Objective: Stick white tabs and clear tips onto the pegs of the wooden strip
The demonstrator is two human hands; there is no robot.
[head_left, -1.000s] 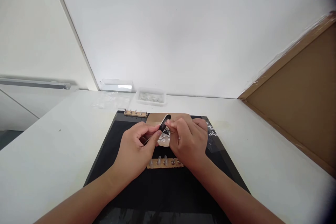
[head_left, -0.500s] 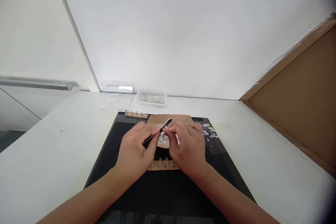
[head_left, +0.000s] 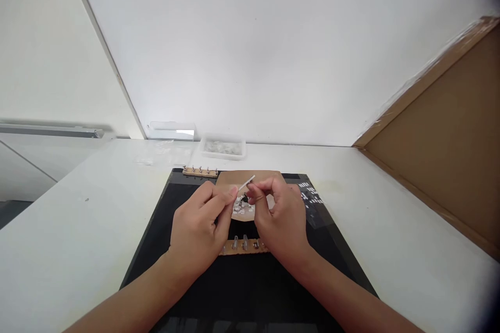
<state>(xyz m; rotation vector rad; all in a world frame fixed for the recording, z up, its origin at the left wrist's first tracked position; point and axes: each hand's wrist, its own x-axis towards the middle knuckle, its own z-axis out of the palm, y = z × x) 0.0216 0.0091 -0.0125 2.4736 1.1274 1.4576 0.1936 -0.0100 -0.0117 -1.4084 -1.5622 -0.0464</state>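
My left hand point(head_left: 201, 226) pinches a thin flat tool point(head_left: 246, 184) that looks like a small file; its pale tip points up and right. My right hand point(head_left: 279, 218) pinches a tiny object at that tip, too small to name. Both hands hover over a brown card point(head_left: 269, 177) with a heap of small pale pieces point(head_left: 242, 209) on it. A brown strip point(head_left: 244, 245) with several clear tips stands just in front of my hands. All of this lies on a black mat point(head_left: 242, 281).
A second brown strip with metal pegs point(head_left: 201, 171) lies at the mat's far left corner. A clear tray point(head_left: 222, 146) and plastic bags point(head_left: 162, 152) stand by the wall. A brown board point(head_left: 441, 140) leans at the right. The white table point(head_left: 58, 229) surrounds the mat.
The tool has turned edge-on, so its dark face no longer shows. Both hands have dropped slightly toward the card, and the right fingers stay at the tool's tip.
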